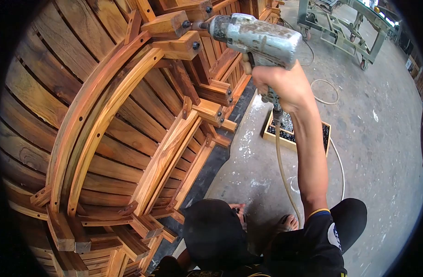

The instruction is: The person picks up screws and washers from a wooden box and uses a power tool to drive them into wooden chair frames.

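My right hand (pixel 281 84) is wrapped round the grip of a worn, silver air impact wrench (pixel 260 39). Its socket (pixel 200 26) points left and meets a dark bolt (pixel 186 24) in the end of a wooden beam (pixel 165 25). Just below, a second beam end (pixel 181 45) carries another dark bolt head. These beams belong to stacked, slatted wooden furniture with curved rails (pixel 101 127). From the wrench's handle hangs an air hose (pixel 281 161). My left hand is out of sight; only a bit of that arm shows by my knee.
On the concrete floor, a wooden box (pixel 278 137) of dark bolts and small metal parts sits below my right forearm. A pale hose (pixel 335 94) curls across the floor. Wheeled metal carts (pixel 345 44) stand at the back right. Dark matting (pixel 211 161) edges the furniture stack.
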The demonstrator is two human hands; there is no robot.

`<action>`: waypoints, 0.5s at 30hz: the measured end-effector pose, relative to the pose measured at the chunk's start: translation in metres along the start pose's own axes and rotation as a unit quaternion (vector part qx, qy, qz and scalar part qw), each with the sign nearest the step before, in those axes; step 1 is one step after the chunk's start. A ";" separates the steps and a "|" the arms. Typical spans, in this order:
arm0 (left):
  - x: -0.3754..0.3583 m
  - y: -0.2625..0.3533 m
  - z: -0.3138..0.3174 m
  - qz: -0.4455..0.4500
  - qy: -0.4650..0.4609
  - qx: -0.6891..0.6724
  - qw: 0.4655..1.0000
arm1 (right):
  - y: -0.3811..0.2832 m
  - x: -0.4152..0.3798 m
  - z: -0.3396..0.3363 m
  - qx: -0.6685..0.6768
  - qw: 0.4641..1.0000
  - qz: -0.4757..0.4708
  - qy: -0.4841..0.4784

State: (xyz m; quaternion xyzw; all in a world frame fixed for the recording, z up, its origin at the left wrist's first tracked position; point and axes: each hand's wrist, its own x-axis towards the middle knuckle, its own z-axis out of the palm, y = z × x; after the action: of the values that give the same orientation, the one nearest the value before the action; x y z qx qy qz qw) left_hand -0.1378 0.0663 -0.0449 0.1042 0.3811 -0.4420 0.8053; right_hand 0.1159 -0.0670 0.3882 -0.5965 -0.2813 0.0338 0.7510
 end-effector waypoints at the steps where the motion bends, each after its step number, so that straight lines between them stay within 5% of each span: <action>1: 0.009 -0.003 -0.018 -0.031 -0.024 -0.001 0.999 | 0.002 0.001 0.001 0.001 1.000 -0.002 0.002; 5: 0.015 -0.018 -0.039 0.021 -0.055 0.004 0.998 | 0.006 0.011 -0.003 -0.009 1.000 -0.001 0.006; 9: -0.037 -0.014 0.012 0.216 -0.004 0.117 0.969 | 0.003 0.014 -0.007 0.038 0.999 0.012 -0.014; 11: -0.076 -0.005 0.051 0.350 0.026 0.191 0.917 | 0.004 0.015 -0.010 0.031 0.999 0.027 -0.007; 14: -0.154 0.021 0.129 0.549 0.082 0.326 0.765 | -0.003 0.013 -0.007 0.032 0.999 0.031 -0.011; 15: -0.185 0.043 0.158 0.534 0.151 0.429 0.713 | -0.005 0.013 -0.005 0.037 0.999 0.030 -0.015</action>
State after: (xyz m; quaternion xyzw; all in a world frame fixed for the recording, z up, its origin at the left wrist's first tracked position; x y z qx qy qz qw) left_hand -0.0805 0.1285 0.1870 0.6896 0.1485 -0.0330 0.7080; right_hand 0.1278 -0.0680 0.3972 -0.5758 -0.2728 0.0755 0.7670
